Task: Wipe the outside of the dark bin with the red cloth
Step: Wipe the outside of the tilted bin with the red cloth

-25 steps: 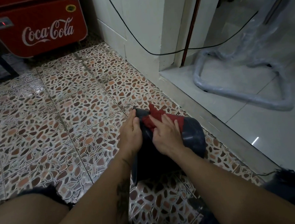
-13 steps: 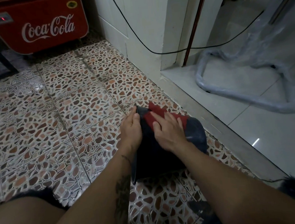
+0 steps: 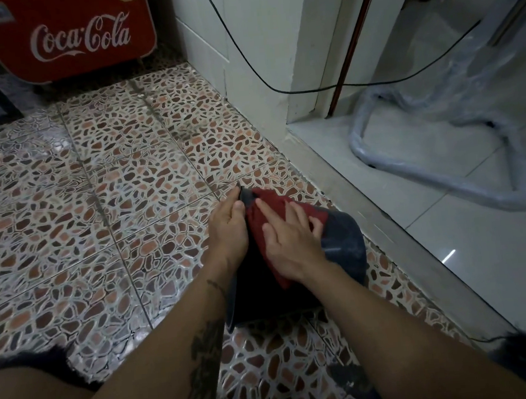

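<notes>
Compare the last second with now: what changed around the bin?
The right hand slid the red cloth slightly along the dark bin, so more cloth shows at the near end. Nothing was taken hold of or let go. The left hand keeps its grip on the bin's far edge; the bin still lies on the patterned tile floor.

You're over pebble-pattern floor tiles (image 3: 127, 185), dim light. Red Coca-Cola cooler (image 3: 75, 34) far left of the white wall corner (image 3: 252, 57). Black cable (image 3: 309, 89) sags across the corner; wrapped chair frame (image 3: 436, 165) right, on pale tiles (image 3: 499, 258).
</notes>
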Action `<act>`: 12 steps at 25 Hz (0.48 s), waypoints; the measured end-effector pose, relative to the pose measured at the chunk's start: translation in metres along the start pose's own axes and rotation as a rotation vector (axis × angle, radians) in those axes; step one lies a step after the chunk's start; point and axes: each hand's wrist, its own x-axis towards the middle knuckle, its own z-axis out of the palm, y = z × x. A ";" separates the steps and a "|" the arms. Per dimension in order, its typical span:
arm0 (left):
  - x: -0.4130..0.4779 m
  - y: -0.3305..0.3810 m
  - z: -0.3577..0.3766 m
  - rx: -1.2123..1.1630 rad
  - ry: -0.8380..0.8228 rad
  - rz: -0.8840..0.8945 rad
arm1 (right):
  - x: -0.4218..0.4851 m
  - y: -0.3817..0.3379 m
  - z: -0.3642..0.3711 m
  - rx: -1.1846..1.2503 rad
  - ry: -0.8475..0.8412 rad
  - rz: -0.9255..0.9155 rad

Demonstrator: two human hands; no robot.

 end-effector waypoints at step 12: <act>-0.034 0.006 0.007 0.045 0.090 0.054 | 0.049 0.062 -0.034 -0.061 -0.172 0.400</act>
